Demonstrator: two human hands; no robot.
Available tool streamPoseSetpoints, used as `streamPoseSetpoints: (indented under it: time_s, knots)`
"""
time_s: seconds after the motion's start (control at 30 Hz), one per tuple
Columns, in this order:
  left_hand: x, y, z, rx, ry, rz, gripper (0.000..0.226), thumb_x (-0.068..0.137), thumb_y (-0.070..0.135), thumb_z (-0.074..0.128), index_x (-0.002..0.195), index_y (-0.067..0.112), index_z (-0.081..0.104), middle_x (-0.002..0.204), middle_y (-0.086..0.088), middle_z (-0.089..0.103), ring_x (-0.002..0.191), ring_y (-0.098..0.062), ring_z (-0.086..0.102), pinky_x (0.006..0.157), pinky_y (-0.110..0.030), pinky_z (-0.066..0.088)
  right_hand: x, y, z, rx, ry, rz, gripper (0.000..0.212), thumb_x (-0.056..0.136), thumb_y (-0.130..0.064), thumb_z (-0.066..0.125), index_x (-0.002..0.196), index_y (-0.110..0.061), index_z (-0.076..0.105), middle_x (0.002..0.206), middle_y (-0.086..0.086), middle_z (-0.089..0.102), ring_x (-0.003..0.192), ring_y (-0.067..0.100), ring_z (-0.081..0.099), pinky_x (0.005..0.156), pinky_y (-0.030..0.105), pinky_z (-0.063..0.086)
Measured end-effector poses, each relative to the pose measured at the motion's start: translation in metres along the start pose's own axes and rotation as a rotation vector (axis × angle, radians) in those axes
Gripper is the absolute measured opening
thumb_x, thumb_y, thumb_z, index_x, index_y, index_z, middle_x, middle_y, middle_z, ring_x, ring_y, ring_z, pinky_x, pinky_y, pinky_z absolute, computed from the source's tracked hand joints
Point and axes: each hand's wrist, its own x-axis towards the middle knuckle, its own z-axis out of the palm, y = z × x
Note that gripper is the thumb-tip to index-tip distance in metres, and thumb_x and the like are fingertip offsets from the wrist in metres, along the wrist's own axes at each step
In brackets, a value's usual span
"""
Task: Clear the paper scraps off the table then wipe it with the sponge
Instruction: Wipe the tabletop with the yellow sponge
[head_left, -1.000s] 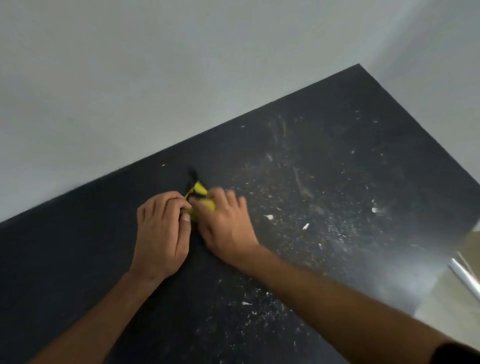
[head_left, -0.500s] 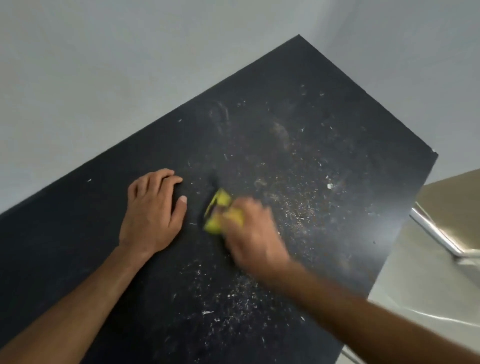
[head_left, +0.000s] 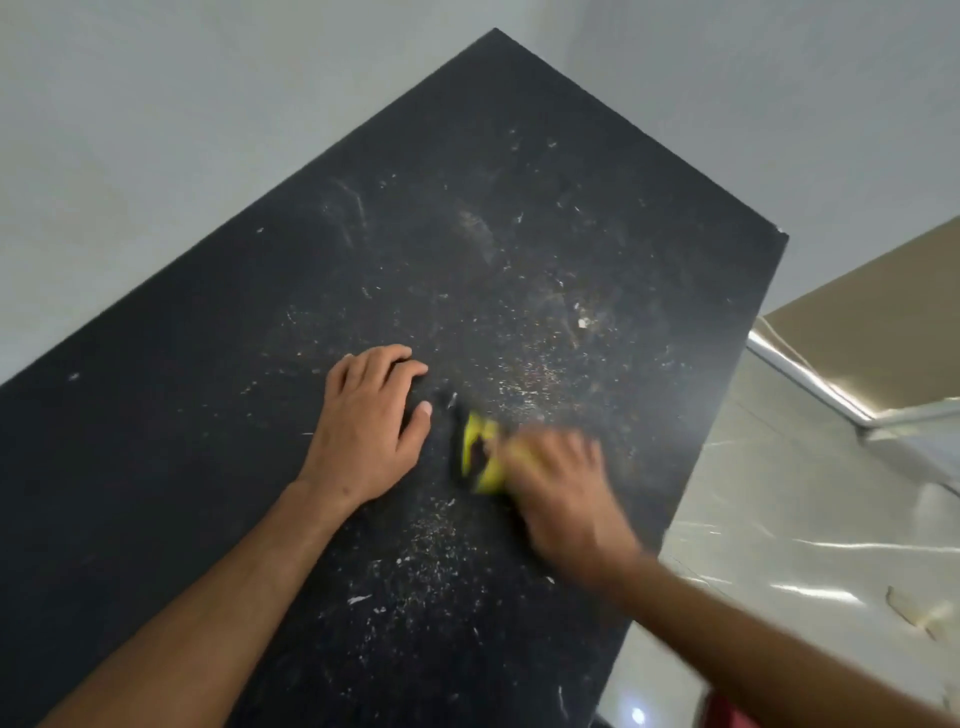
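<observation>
Near the middle of the black table (head_left: 208, 415), slightly toward its right edge, the yellow sponge (head_left: 478, 457) lies pressed against the surface under the right hand (head_left: 561, 499). That hand is blurred, but its fingers curl over the sponge's right side and grip it, leaving the left part of the sponge in view. The left hand (head_left: 371, 431) rests palm down on the tabletop just beside the sponge, not touching it; its fingers are bent loosely at the knuckles with the tips on the surface, the thumb points toward the sponge, and it holds nothing. Both forearms reach in from the near edge. Fine pale paper scraps (head_left: 524, 374) and dust lie scattered over the table, thickest beyond the sponge toward the far right corner and again between the two forearms near the near edge; a few lone flecks sit toward the left edge. Past the table's right edge a glossy pale floor (head_left: 779, 519) shows, and a plain wall (head_left: 156, 130) runs behind the far edge.
</observation>
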Motion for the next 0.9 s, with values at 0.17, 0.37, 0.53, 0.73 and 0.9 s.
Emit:
streamPoseSetpoints:
  time_s: [0.17, 0.37, 0.53, 0.73, 0.9]
  knots:
    - [0.001, 0.009, 0.017, 0.07, 0.011, -0.029, 0.048, 0.098, 0.049, 0.042, 0.135, 0.021, 0.052, 0.147, 0.0, 0.043, 0.142, -0.024, 0.037, 0.124, -0.052, 0.017, -0.032, 0.074, 0.007, -0.098, 0.071, 0.115, 0.03, 0.095, -0.02, 0.057, 0.125, -0.027, 0.059, 0.126, 0.012, 0.056, 0.097, 0.038, 0.053, 0.08, 0.047, 0.044]
    - [0.004, 0.016, 0.015, 0.139, 0.018, -0.056, 0.051, 0.097, 0.054, 0.042, 0.132, 0.019, 0.054, 0.145, -0.002, 0.044, 0.139, -0.027, 0.04, 0.122, -0.054, 0.019, 0.041, 0.214, -0.038, -0.181, 0.205, 0.511, 0.038, 0.097, -0.007, 0.057, 0.133, -0.017, 0.06, 0.123, 0.021, 0.051, 0.1, 0.043, 0.049, 0.088, 0.059, 0.047]
    - [0.004, 0.017, 0.015, 0.144, 0.017, -0.067, 0.056, 0.096, 0.057, 0.04, 0.135, 0.018, 0.053, 0.147, -0.003, 0.043, 0.14, -0.027, 0.04, 0.123, -0.054, 0.019, -0.017, 0.092, -0.02, -0.009, -0.014, 0.027, 0.032, 0.097, -0.022, 0.056, 0.127, -0.022, 0.066, 0.134, 0.015, 0.054, 0.108, 0.035, 0.051, 0.089, 0.044, 0.041]
    - [0.005, 0.018, 0.019, 0.155, 0.003, -0.095, 0.074, 0.095, 0.065, 0.036, 0.15, 0.015, 0.041, 0.163, -0.005, 0.029, 0.152, -0.027, 0.025, 0.126, -0.05, 0.012, -0.003, 0.166, -0.01, 0.032, -0.035, 0.135, 0.044, 0.104, -0.03, 0.043, 0.146, -0.02, 0.051, 0.158, 0.012, 0.04, 0.146, 0.039, 0.034, 0.12, 0.058, 0.023]
    - [0.008, 0.021, 0.019, 0.179, -0.011, -0.118, 0.078, 0.094, 0.068, 0.035, 0.153, 0.017, 0.039, 0.165, -0.004, 0.026, 0.155, -0.025, 0.022, 0.127, -0.05, 0.012, 0.055, 0.293, -0.032, 0.027, 0.04, 0.42, 0.043, 0.107, -0.021, 0.042, 0.15, -0.016, 0.046, 0.162, 0.014, 0.031, 0.151, 0.041, 0.021, 0.124, 0.053, 0.018]
